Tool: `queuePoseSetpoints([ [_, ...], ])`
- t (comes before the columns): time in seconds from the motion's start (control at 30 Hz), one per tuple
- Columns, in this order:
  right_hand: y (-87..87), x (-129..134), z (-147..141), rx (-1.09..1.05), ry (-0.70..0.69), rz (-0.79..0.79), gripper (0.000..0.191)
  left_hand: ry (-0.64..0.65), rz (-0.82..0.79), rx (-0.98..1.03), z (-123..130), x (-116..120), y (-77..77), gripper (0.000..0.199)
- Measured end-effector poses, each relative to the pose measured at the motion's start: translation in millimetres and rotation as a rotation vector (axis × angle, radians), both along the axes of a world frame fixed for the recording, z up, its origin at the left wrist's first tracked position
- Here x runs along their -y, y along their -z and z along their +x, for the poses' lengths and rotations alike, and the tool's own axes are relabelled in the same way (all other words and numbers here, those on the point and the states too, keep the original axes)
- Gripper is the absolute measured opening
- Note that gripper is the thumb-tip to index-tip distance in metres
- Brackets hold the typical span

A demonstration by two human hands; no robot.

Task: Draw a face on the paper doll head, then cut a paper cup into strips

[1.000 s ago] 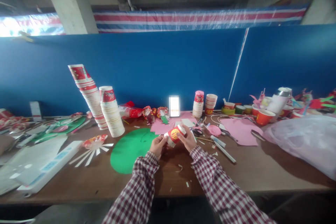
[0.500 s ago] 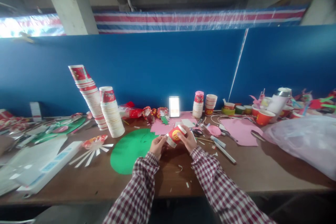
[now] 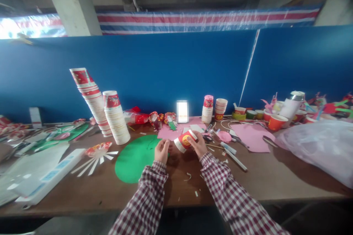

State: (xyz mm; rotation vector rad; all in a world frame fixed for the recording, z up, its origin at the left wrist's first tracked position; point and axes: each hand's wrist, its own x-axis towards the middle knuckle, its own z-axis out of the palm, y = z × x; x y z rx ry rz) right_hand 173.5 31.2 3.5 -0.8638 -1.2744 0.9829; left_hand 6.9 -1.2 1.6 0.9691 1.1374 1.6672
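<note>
A red and white paper cup with a yellow emblem is tilted on its side above the table, its white end toward the lower left. My right hand grips it from the right. Just left of the cup, apart from it, is my left hand, thumb and fingers pressed together; whether something small is between them is hidden. Under and beside the left hand lies a green paper disc. Pink paper lies behind the hands.
Two tall cup stacks, a leaning one and a nearer one, stand left. A cut cup with splayed strips lies left. Right are scissors, a white stick, a thermos and a plastic bag.
My left hand has come away from the cup and moved slightly left. The cup, still in my right hand, has tilted more, and its white end shows more.
</note>
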Motion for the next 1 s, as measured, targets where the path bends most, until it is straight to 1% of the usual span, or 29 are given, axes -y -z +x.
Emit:
queuePoseSetpoints([
  [0.07, 0.1, 0.5, -0.8, 0.000, -0.022, 0.008, 0.050, -0.040, 0.066, -0.055, -1.0, 0.8, -0.6, 0.038],
  [0.1, 0.4, 1.0, -1.6, 0.003, -0.038, 0.014, 0.050, -0.033, 0.104, -0.104, -0.8, 1.8, -1.0, 0.040],
  [0.2, 0.9, 3.2, -4.1, 0.023, -0.084, 0.033, 0.052, 0.059, 0.206, -0.294, 2.0, 6.0, -1.3, 0.051],
  [0.3, -1.2, 6.2, -5.6, 0.050, -0.106, 0.045, 0.054, 0.141, 0.247, -0.438, 5.9, 9.1, -0.4, 0.059],
  [0.37, -3.3, 7.7, -5.9, 0.060, -0.116, 0.054, 0.055, 0.136, 0.257, -0.530, 7.4, 9.8, -0.2, 0.059],
  [0.5, -3.3, 7.1, -7.1, 0.074, -0.146, 0.075, 0.058, 0.060, 0.239, -0.647, 7.2, 9.1, -1.7, 0.054],
  [0.57, -1.5, 5.8, -8.2, 0.096, -0.139, 0.078, 0.057, 0.054, 0.203, -0.626, 6.3, 8.4, -2.5, 0.051],
  [0.63, -1.0, 4.7, -8.3, 0.133, -0.097, 0.077, 0.053, 0.063, 0.160, -0.536, 5.0, 6.9, -2.3, 0.050],
  [0.73, -5.0, 4.2, -2.3, 0.217, 0.034, 0.078, 0.044, 0.038, 0.122, -0.342, 1.8, 2.5, 0.5, 0.051],
  [0.87, -14.4, 3.8, 23.4, 0.431, 0.237, 0.079, 0.033, -0.019, 0.103, -0.142, -3.3, -4.9, 4.3, 0.048],
  [1.0, -15.1, 2.3, 51.3, 0.701, 0.356, 0.032, 0.024, -0.001, 0.092, -0.037, -4.6, -7.7, 3.8, 0.048],
])
